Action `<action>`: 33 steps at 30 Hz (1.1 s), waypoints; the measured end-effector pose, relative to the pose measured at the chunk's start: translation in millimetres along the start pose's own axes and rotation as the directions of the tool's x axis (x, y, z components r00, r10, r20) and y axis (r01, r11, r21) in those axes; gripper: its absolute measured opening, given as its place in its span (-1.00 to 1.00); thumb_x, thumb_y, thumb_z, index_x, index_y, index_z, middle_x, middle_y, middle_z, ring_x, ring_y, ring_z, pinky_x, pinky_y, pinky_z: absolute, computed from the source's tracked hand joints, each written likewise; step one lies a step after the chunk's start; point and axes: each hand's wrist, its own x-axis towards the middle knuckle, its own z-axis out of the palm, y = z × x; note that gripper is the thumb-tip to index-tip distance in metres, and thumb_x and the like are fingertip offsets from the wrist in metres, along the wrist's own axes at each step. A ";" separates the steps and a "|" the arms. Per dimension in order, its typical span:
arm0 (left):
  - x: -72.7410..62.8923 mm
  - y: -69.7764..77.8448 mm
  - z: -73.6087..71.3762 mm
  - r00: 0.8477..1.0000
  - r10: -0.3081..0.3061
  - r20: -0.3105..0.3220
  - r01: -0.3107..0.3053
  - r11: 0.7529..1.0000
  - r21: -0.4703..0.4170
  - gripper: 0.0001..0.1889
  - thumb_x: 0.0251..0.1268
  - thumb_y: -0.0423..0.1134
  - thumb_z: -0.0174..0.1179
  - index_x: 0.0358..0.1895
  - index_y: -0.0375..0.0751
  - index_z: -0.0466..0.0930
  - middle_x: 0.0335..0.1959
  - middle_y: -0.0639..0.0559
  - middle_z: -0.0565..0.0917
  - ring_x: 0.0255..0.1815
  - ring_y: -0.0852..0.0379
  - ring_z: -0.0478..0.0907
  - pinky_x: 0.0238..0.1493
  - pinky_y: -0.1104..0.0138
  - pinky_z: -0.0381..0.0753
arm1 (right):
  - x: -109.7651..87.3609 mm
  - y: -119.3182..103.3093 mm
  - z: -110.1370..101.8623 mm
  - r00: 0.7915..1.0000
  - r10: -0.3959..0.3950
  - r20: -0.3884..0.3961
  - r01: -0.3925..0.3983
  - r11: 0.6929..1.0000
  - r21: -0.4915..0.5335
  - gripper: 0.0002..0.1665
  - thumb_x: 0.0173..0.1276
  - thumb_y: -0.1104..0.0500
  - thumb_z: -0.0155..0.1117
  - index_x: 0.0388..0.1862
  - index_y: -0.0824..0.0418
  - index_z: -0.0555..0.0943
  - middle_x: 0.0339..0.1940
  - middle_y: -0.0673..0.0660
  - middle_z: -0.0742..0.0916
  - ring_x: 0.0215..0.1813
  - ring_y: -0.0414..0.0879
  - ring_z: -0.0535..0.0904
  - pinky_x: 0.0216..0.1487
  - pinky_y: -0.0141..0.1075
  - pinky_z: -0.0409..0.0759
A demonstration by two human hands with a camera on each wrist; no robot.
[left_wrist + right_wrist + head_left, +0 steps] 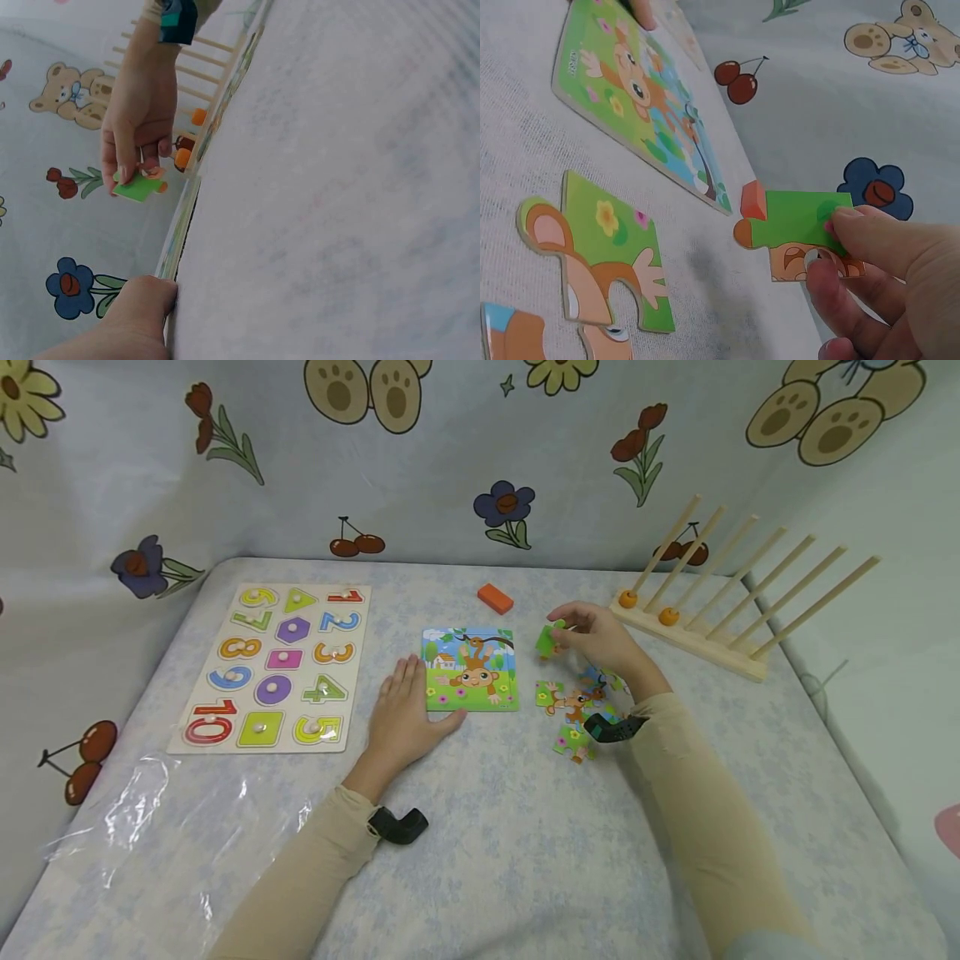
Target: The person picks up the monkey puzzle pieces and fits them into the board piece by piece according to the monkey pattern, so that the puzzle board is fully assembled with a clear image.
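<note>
The person's right hand pinched a green jigsaw piece between the thumb and the fingers, and it held this piece above the table, to the right of the monkey picture board. In the right wrist view the piece showed a green part, a rounded brown tab and, along its lower edge, a part of a brown monkey.

The left hand lay at the left side of the board. Its fingers were straight and close together along the left edge, while the thumb was stretched out at the lower edge, so this hand touched the board but did not pinch it. The board lay flat, with the whole hanging monkey visible on it.

The loose jigsaw pieces lay in a small group to the right of the board, partly under the right wrist, so I cannot tell their number. Beyond the board stood an orange block, apart from it. At the far right was a wooden peg rack with seven tilted pegs and two orange beads near its base. On the left lay a number and shape board, and nearer to the person, some clear plastic film.
</note>
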 end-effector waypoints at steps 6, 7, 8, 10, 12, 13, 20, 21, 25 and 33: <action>0.6 -0.4 0.5 1.000 0.000 -0.001 0.000 1.000 0.001 0.18 0.18 0.45 0.10 0.60 -0.34 -0.17 0.65 -0.20 -0.11 0.68 -0.08 -0.28 0.65 0.05 -0.20 | 4.1 4.1 1.5 0.998 0.066 0.021 -0.066 0.998 0.024 -0.57 0.34 -0.11 0.35 0.09 0.06 0.65 -0.14 0.05 0.73 -0.14 0.03 0.67 -0.19 -0.12 0.59; 0.6 -0.4 0.7 1.000 -0.001 0.000 0.001 1.000 0.003 0.18 0.18 0.45 0.09 0.60 -0.33 -0.18 0.65 -0.20 -0.11 0.68 -0.07 -0.28 0.65 0.06 -0.20 | 4.4 5.2 2.4 0.996 0.083 0.025 -0.083 0.996 0.017 -0.58 0.32 -0.13 0.37 0.06 0.04 0.66 -0.15 0.04 0.73 -0.15 0.03 0.66 -0.23 -0.15 0.59; 0.6 -0.4 0.7 1.000 -0.001 0.001 0.001 1.000 0.003 0.18 0.18 0.46 0.09 0.60 -0.34 -0.17 0.65 -0.20 -0.11 0.68 -0.07 -0.29 0.65 0.06 -0.20 | 4.3 5.7 3.2 0.995 0.097 0.031 -0.097 0.995 0.011 -0.58 0.31 -0.15 0.38 0.04 0.02 0.67 -0.16 0.02 0.74 -0.16 0.02 0.65 -0.27 -0.17 0.59; 0.5 -0.1 0.4 1.000 -0.002 0.003 0.002 1.000 -0.001 0.18 0.18 0.45 0.10 0.60 -0.33 -0.17 0.65 -0.20 -0.11 0.68 -0.07 -0.29 0.65 0.06 -0.20 | 4.8 8.0 5.5 0.992 0.120 0.032 -0.120 0.993 0.006 -0.61 0.28 -0.16 0.40 0.00 -0.02 0.69 -0.18 0.01 0.74 -0.18 0.02 0.64 -0.34 -0.22 0.57; 0.2 0.2 -0.1 1.000 -0.003 0.004 0.003 1.000 -0.003 0.18 0.18 0.45 0.10 0.60 -0.33 -0.17 0.65 -0.20 -0.11 0.68 -0.07 -0.28 0.65 0.06 -0.20 | 5.0 9.0 7.9 0.993 0.115 0.030 -0.116 0.993 0.007 -0.62 0.29 -0.15 0.40 -0.01 -0.02 0.69 -0.19 0.02 0.73 -0.20 0.03 0.64 -0.38 -0.25 0.54; 0.1 0.3 -0.3 1.000 -0.003 0.003 0.003 1.000 -0.004 0.18 0.18 0.45 0.10 0.60 -0.34 -0.17 0.65 -0.20 -0.11 0.68 -0.07 -0.28 0.65 0.06 -0.21 | 5.2 9.3 9.0 0.994 0.110 0.030 -0.110 0.994 0.011 -0.63 0.29 -0.14 0.40 0.00 -0.02 0.69 -0.20 0.03 0.73 -0.20 0.03 0.64 -0.39 -0.26 0.51; -0.4 1.0 -1.4 1.000 -0.003 0.003 0.003 1.000 -0.003 0.18 0.18 0.44 0.11 0.60 -0.34 -0.17 0.65 -0.20 -0.11 0.68 -0.08 -0.28 0.65 0.05 -0.20 | 8.3 9.4 14.0 0.997 0.071 0.009 -0.071 0.997 -0.012 -0.61 0.30 -0.19 0.37 -0.01 -0.03 0.70 -0.23 0.03 0.71 -0.26 0.01 0.56 -0.40 -0.29 0.46; -0.5 1.1 -1.5 1.000 -0.002 0.003 0.002 1.000 -0.003 0.18 0.18 0.44 0.11 0.60 -0.34 -0.17 0.65 -0.20 -0.11 0.68 -0.08 -0.28 0.65 0.05 -0.20 | 8.8 9.5 14.7 0.998 0.064 0.006 -0.064 0.998 -0.015 -0.62 0.30 -0.19 0.37 -0.01 -0.03 0.70 -0.23 0.04 0.71 -0.28 0.00 0.55 -0.41 -0.30 0.45; -0.6 1.5 -2.3 1.000 -0.001 0.003 0.001 1.000 -0.007 0.18 0.18 0.44 0.11 0.59 -0.34 -0.16 0.64 -0.21 -0.10 0.68 -0.08 -0.27 0.65 0.04 -0.20 | 10.1 7.0 17.7 1.000 0.023 -0.009 -0.023 1.000 -0.020 -0.63 0.33 -0.15 0.35 -0.01 0.00 0.69 -0.22 0.05 0.69 -0.30 -0.03 0.53 -0.41 -0.31 0.47; -1.1 1.0 -2.4 1.000 -0.006 0.007 0.006 1.000 -0.003 0.18 0.19 0.45 0.10 0.60 -0.34 -0.17 0.65 -0.20 -0.11 0.68 -0.08 -0.28 0.65 0.05 -0.19 | 13.9 -2.8 24.9 1.000 -0.010 -0.016 0.009 1.000 -0.012 -0.57 0.35 -0.07 0.36 0.10 0.11 0.67 -0.15 0.06 0.72 -0.15 -0.08 0.62 -0.12 -0.26 0.57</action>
